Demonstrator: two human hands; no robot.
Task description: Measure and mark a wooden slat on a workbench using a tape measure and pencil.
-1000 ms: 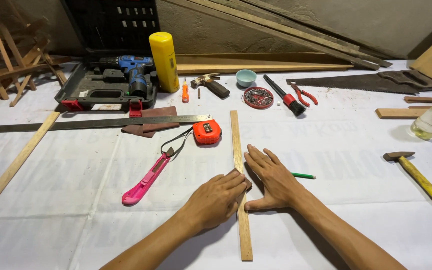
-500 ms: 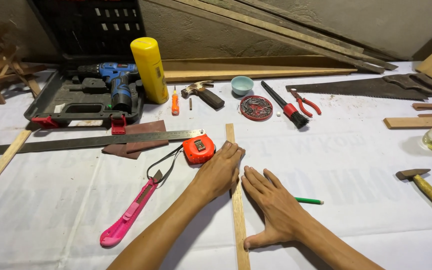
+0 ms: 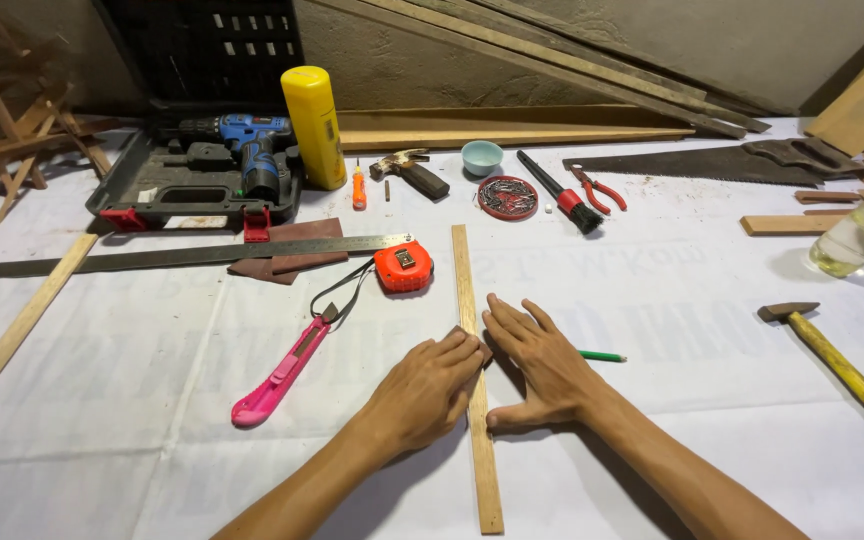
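Left hand (image 3: 424, 392) pressing a small brown pad onto the wood strip (image 3: 470, 330), right hand (image 3: 542, 362) lying flat and spread beside it, green pencil (image 3: 602, 356) just right.

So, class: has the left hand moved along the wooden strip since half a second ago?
Yes. The left hand slid back down the wooden strip toward the person, away from the orange tape measure.

A white sheet (image 3: 702, 300) covers the floor below a grey wall (image 3: 652, 40).

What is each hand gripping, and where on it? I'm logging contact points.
The left hand presses a small brown piece onto the wooden strip near mid-length; the right hand lies flat beside it, steadying.
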